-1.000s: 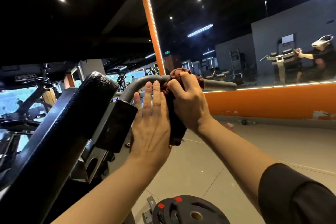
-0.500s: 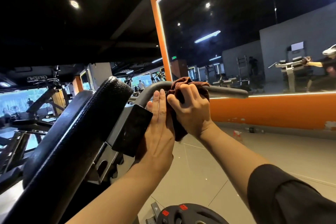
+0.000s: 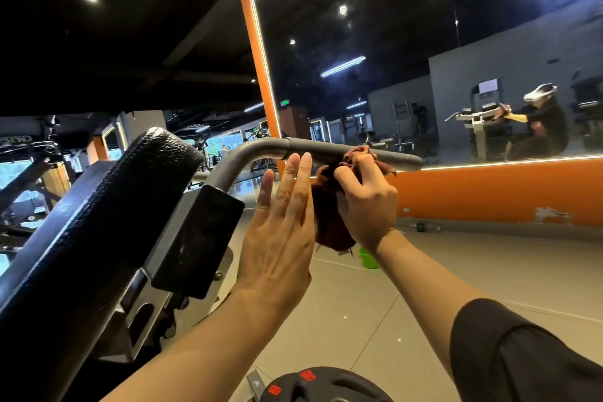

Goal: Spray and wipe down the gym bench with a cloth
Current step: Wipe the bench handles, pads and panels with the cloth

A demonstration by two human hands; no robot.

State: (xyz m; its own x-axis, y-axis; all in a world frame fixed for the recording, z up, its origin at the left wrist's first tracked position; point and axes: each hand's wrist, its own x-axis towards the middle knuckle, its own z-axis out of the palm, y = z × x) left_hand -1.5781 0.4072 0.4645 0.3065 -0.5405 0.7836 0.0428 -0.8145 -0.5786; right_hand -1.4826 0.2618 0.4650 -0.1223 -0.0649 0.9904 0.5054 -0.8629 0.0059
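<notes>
Right hand (image 3: 365, 202) grasps cloth (image 3: 329, 222) on handle bar (image 3: 342, 152), frame center; left hand (image 3: 280, 232) flat, released. Wrap cloth fully, slide toward bar end.

Orange-framed wall mirror (image 3: 424, 59), grey tile floor (image 3: 375, 320), maybe windows (image 3: 19, 173) far L.

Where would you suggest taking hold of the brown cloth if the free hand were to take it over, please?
Probably the loose tail of the brown cloth that hangs below the grey handle bar, coming from the left, where the open left hand already is. The top is bunched over the bar inside the right hand, so only the hanging part is free.
</notes>
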